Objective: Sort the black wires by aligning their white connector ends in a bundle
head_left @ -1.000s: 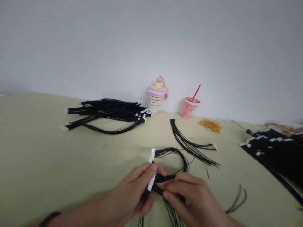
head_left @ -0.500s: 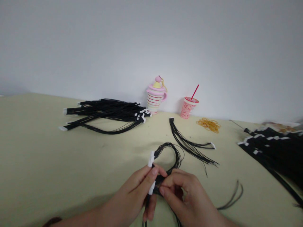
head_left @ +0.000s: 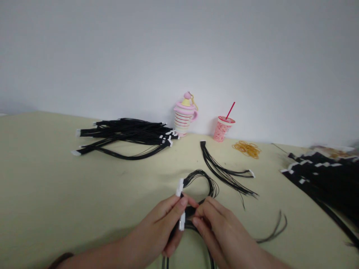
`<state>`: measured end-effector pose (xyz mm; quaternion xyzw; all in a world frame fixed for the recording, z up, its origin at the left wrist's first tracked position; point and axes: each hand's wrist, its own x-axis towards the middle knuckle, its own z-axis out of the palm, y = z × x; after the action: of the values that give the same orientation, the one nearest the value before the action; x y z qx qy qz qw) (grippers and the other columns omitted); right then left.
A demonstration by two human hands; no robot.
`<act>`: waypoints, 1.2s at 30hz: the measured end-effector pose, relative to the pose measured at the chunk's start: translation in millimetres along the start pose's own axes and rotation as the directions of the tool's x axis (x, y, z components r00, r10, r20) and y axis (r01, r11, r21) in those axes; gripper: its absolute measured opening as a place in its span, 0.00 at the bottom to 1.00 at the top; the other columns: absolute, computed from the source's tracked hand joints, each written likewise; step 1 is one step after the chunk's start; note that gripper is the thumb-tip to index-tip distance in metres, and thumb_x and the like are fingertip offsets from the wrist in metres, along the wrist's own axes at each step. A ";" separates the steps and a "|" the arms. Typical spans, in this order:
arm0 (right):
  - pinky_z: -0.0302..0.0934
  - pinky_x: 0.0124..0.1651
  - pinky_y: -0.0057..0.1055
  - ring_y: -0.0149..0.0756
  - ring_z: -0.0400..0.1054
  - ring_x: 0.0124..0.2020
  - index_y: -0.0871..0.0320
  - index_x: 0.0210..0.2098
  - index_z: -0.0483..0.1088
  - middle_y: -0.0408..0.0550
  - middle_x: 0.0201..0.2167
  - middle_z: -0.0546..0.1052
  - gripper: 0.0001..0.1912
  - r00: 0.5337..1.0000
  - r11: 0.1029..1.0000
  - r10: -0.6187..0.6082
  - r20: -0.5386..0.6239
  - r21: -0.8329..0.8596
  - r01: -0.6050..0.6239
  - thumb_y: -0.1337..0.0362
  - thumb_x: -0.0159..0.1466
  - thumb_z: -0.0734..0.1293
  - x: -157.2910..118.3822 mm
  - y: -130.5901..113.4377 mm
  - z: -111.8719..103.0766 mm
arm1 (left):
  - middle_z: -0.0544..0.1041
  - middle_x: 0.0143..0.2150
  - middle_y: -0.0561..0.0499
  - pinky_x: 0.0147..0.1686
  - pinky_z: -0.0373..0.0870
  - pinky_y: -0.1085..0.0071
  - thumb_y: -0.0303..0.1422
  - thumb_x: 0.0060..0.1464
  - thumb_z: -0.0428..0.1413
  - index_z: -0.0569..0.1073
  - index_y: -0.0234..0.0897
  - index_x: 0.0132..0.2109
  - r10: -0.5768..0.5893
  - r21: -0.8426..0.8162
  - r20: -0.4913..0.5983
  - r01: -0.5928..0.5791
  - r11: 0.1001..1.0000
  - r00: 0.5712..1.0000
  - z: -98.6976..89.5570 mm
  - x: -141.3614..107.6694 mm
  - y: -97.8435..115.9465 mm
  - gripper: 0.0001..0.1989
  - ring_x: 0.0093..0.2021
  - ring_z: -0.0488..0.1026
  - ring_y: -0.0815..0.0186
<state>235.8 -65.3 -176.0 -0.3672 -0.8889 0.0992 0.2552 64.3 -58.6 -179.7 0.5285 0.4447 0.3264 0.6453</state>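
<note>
A black wire harness [head_left: 209,184] with white connectors [head_left: 180,187] is in my left hand [head_left: 165,220]. Thumb and fingers of that hand close around it between an upper connector and a lower white connector [head_left: 182,221]. The wires loop up and over to the right, and some hang below the hand. Close against the harness, my right hand [head_left: 221,231] pinches dark wires just right of the lower connector. Its fingertips partly hide what lies between them. Beyond the hands, another black wire harness [head_left: 214,164] with a white connector lies on the table.
A pile of black harnesses [head_left: 126,130] lies at the left, a larger pile [head_left: 333,183] at the right. A pink striped cup [head_left: 183,116], a red-patterned cup with a straw [head_left: 223,129] and yellowish rubber bands [head_left: 247,149] sit along the wall. Loose wire ends [head_left: 276,231] stick out beside my right forearm.
The lower connector has turned slightly more upright. My right fingertips have shifted a little to the right and up. Both hands stay at the harness.
</note>
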 end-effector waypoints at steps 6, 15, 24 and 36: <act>0.53 0.26 0.29 0.36 0.61 0.24 0.60 0.28 0.62 0.46 0.23 0.67 0.13 0.998 0.995 0.008 -0.055 -0.099 -0.014 0.65 0.69 0.56 0.1 2.7 -5.1 | 0.56 0.13 0.60 0.15 0.44 0.77 0.50 0.56 0.44 0.67 0.34 0.43 -0.045 -0.094 0.072 0.052 0.994 0.996 -2.0 2.7 -2.9 0.23 0.14 0.49 0.74; 0.45 0.19 0.21 0.24 0.49 0.14 0.60 0.33 0.69 0.37 0.14 0.59 0.09 0.900 0.237 0.250 0.357 0.878 -0.415 0.59 0.61 0.66 8.3 8.8 -66.9 | 0.73 0.28 0.50 0.15 0.38 0.80 0.39 0.60 0.46 0.65 0.34 0.40 -0.187 -0.406 0.357 0.332 0.851 0.915 -18.6 10.6 8.8 0.12 0.14 0.43 0.81; 0.55 0.21 0.18 0.23 0.52 0.18 0.57 0.31 0.69 0.40 0.21 0.57 0.03 0.778 0.090 0.614 -0.132 0.991 0.097 0.71 0.58 0.65 11.5 32.7 -117.4 | 0.71 0.23 0.52 0.13 0.39 0.81 0.39 0.61 0.43 0.66 0.35 0.38 -0.209 -0.394 0.393 0.369 0.842 0.896 -19.9 10.6 8.6 0.13 0.12 0.44 0.80; 0.52 0.17 0.17 0.19 0.53 0.14 0.59 0.33 0.73 0.40 0.18 0.67 0.04 0.820 0.628 0.441 -0.364 0.778 0.007 0.65 0.59 0.70 7.2 25.4 -101.8 | 0.72 0.18 0.49 0.10 0.38 0.81 0.51 0.59 0.35 0.61 0.41 0.37 -0.290 -0.388 0.345 0.417 0.822 0.893 -17.2 13.4 5.0 0.21 0.09 0.44 0.77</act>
<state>300.3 -43.3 -95.9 -0.3499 -0.6082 0.3841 0.6001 53.9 -38.8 -178.7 0.3110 0.3549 0.2186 0.8542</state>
